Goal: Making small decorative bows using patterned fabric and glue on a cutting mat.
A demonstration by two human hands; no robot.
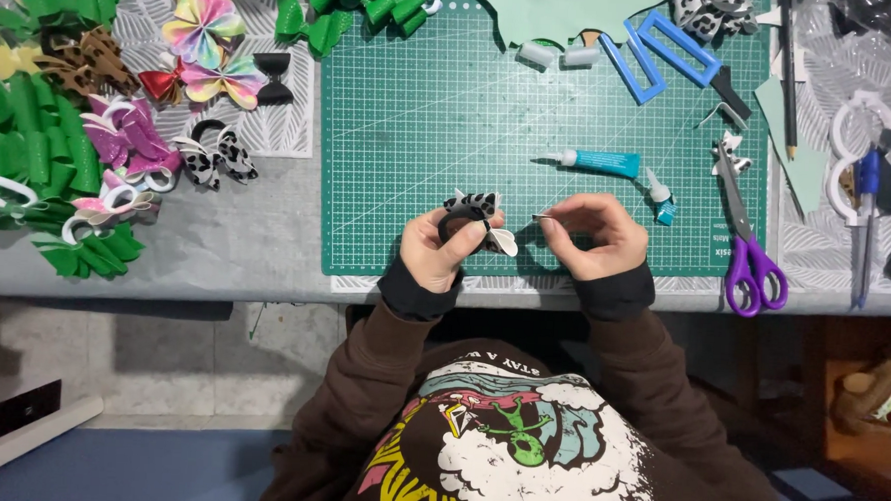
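My left hand (pixel 433 252) grips a small black-and-white spotted bow (pixel 479 214) with a white loop at its lower right, held just above the near edge of the green cutting mat (pixel 442 110). My right hand (pixel 594 235) sits a short way to the right, fingers pinched on a thin metal pin or needle whose tip points left toward the bow. Both hands wear dark brown sleeves with black cuffs.
A teal glue tube (pixel 602 162) and a small glue bottle (pixel 660 198) lie beyond my right hand. Purple-handled scissors (pixel 751 256) rest at the mat's right edge. Several finished bows, green, pink and spotted (pixel 209 155), cover the left. A blue frame tool (pixel 665 48) lies at the back.
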